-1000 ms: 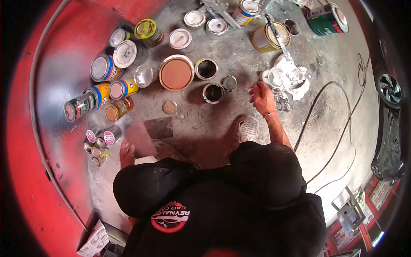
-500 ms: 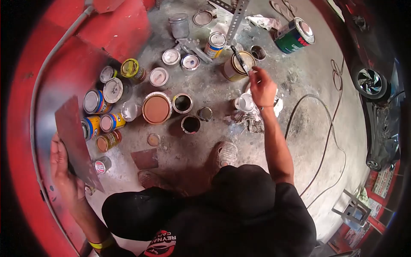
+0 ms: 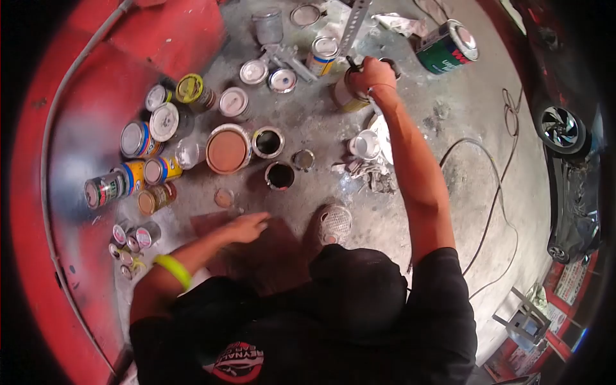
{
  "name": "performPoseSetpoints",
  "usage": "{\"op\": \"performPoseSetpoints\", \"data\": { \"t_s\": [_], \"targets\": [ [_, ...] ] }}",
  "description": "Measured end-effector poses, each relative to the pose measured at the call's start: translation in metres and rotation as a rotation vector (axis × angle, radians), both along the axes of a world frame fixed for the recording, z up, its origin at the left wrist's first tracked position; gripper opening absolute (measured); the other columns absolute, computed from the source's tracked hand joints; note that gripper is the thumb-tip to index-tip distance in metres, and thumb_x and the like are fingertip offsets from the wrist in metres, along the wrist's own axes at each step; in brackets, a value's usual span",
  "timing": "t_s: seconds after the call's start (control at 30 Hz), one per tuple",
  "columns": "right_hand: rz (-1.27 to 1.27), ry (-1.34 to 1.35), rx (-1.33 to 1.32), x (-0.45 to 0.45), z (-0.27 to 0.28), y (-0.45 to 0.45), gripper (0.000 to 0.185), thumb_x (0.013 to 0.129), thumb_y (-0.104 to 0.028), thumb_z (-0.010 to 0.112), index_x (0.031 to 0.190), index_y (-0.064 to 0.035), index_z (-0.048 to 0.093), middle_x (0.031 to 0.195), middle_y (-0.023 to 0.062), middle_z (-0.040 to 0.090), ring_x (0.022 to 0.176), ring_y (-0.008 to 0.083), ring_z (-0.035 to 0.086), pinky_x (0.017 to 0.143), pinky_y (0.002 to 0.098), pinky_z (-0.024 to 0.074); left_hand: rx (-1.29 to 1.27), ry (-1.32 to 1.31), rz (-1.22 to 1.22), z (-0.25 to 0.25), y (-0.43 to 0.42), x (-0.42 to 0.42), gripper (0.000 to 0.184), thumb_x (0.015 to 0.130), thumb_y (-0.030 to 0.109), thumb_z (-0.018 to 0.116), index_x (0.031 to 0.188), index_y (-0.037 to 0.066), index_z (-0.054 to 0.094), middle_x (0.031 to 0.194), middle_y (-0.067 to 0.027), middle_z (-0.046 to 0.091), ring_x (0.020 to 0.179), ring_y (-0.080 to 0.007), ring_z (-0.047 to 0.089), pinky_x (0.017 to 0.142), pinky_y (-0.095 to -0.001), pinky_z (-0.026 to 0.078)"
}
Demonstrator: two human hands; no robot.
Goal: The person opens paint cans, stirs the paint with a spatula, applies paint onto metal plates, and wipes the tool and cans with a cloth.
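Note:
My right hand is closed over an open can and covers most of its top. A dark-handled tool sticks out beside the fingers; the rest of it is hidden. My left hand, slightly blurred, is low in front of my body, fingers pointing right. It appears to grip a dark reddish-brown flat sheet beneath it. Ahead of that hand stand a wide tin of brown paste and two tins with dark insides, one nearer and one farther.
Several paint cans cluster at left beside a red wall. A white cup and crumpled paper are right of centre. A green can stands at upper right. A hose curves over the floor, with a car wheel beyond.
My left hand has swung from the far left in toward my body, and the sheet it held upright now lies lower and flatter. My right hand has moved up and left over the can.

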State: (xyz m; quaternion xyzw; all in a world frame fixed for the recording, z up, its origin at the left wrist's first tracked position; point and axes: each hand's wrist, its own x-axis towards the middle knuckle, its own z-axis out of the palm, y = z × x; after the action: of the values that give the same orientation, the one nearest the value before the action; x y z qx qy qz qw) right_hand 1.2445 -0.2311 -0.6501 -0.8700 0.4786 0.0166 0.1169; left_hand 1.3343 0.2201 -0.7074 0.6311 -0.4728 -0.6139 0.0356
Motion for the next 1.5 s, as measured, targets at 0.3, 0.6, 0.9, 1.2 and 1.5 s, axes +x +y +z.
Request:
{"op": "performPoseSetpoints", "data": {
  "t_s": [0.3, 0.6, 0.9, 1.2, 1.5],
  "targets": [
    [0.103, -0.028, -0.077, -0.006, -0.025, 0.005, 0.033, 0.084, -0.031, 0.061, 0.104, -0.0051, 0.065, 0.098, 0.0254, 0.068, 0.094, 0.0435, 0.065, 0.081, 0.05, 0.0513, -0.593, -0.607, 0.704, -0.048, 0.005, -0.076, 0.071, 0.081, 0.04, 0.074, 0.133, 0.001, 0.046, 0.132, -0.0199, 0.049, 0.123, -0.0378, 0.045, 0.103, -0.0486, 0.037],
    [-0.123, -1.04, 0.875, -0.056, 0.046, 0.114, 0.014, 0.089, -0.012, 0.071, 0.081, -0.0051, 0.063, 0.069, 0.0033, 0.065, 0.055, 0.0096, 0.057, 0.051, 0.0223, 0.0421, -0.586, -0.581, 0.834, -0.067, -0.044, -0.042, 0.089, 0.061, 0.032, 0.089, 0.134, 0.005, 0.046, 0.13, -0.0175, 0.054, 0.122, -0.0375, 0.046, 0.107, -0.0473, 0.034],
    [-0.433, -1.127, 0.788, -0.138, 0.026, 0.153, 0.02, 0.096, -0.015, 0.062, 0.107, 0.0017, 0.059, 0.09, 0.0132, 0.069, 0.073, 0.0173, 0.067, 0.064, 0.0289, 0.0564, -0.725, -0.505, 0.718, -0.043, -0.066, -0.046, 0.086, 0.055, 0.031, 0.091, 0.128, 0.008, 0.051, 0.12, -0.0131, 0.061, 0.113, -0.0333, 0.054, 0.098, -0.0452, 0.041],
    [-0.575, -1.367, 0.56, -0.191, 0.063, 0.151, 0.021, 0.099, -0.018, 0.056, 0.106, 0.0016, 0.058, 0.086, 0.0135, 0.068, 0.069, 0.0195, 0.067, 0.062, 0.0317, 0.0541, -1.084, -0.507, 0.532, 0.068, -0.136, -0.05, 0.08, 0.054, 0.032, 0.089, 0.124, 0.009, 0.058, 0.115, -0.0077, 0.062, 0.105, -0.0267, 0.058, 0.094, -0.0427, 0.041],
    [-0.09, -1.225, 0.536, -0.173, 0.142, 0.18, 0.013, 0.091, -0.005, 0.065, 0.102, 0.0013, 0.067, 0.091, 0.0122, 0.069, 0.08, 0.0187, 0.067, 0.069, 0.0328, 0.054, -1.177, -0.678, 0.402, 0.085, -0.149, -0.038, 0.073, 0.057, 0.031, 0.089, 0.121, 0.01, 0.062, 0.116, -0.0073, 0.061, 0.107, -0.027, 0.056, 0.093, -0.0428, 0.042]
  ]
}}
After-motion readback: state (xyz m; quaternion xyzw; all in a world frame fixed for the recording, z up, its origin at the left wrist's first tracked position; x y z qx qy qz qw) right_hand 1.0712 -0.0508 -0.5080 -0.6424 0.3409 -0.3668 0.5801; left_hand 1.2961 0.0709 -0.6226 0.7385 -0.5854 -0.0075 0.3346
